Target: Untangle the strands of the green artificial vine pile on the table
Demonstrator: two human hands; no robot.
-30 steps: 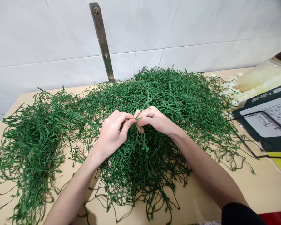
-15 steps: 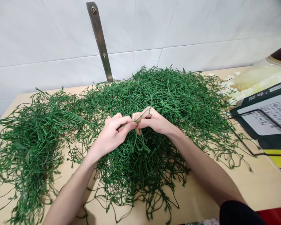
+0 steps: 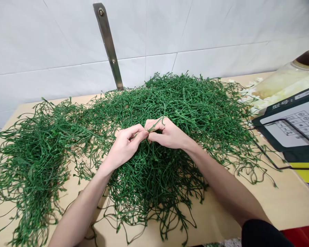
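A big tangled heap of thin green plastic stems covers the middle of a light wooden table. A second, flatter heap of the same green stems lies to the left. My left hand and my right hand meet over the front of the big heap. Both are closed in a pinch on one green stem, fingertips almost touching. Loose stem ends hang down under my wrists toward the table's front edge.
A white tiled wall backs the table, with a slanted metal bracket fixed to it. At the right lie a dark device with a keypad, a cable, and a clear plastic bag of pale scraps.
Both hands have stayed pinched together on the stem and shifted slightly up and right; the fingers have worked a little along it.
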